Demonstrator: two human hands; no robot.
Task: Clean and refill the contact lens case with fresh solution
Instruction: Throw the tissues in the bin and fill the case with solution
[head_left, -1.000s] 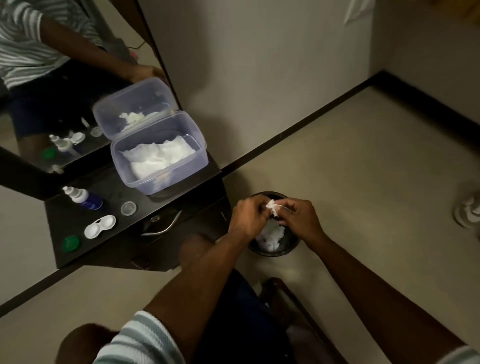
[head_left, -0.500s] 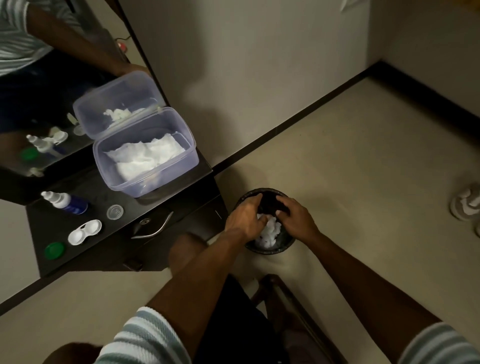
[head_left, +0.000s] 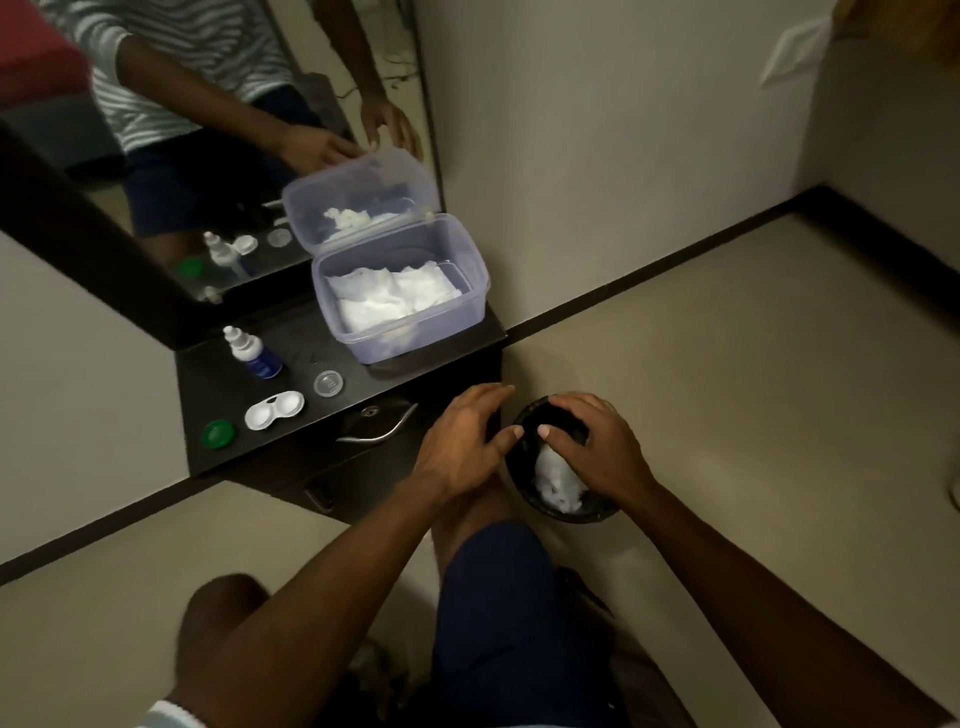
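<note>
Far left of frame: dark surface (head_left: 291, 431) below a mirror (head_left: 171, 171). Green cap (head_left: 218, 434) lies flat at the surface's lower-left corner. Just right of it, white contact lens case (head_left: 274, 410), both wells uncovered; whether they hold liquid cannot be made out. Above the case, solution bottle (head_left: 253, 353), blue body, white nozzle, upright. Right of the case, a small round clear lid (head_left: 328, 384), lying flat, apart from the case.

Centre-left: clear plastic box (head_left: 410, 304) at the right end of the surface, open-topped, with white tissues (head_left: 395, 299) inside. Its far side meets the mirror, so box and reflection run together and the true rim is hard to separate. The mirror also repeats the bottle, case and both arms; the top of the reflection is cut off by the frame edge.

Centre: left hand (head_left: 462, 441) in mid-air in front of the drawer handle (head_left: 378, 430), fingers spread and loosely bent, grip holding nothing.

Right of it: right hand (head_left: 597, 447) over a black bin (head_left: 524, 441) on the floor, fingers relaxed, nothing seen in its grip; the palm side is hidden. Crumpled white tissue (head_left: 558, 480) lies in the bin, partly covered by this hand. The bin's right rim is hidden by the wrist.

Lower frame: knees and dark shorts, blurred.
</note>
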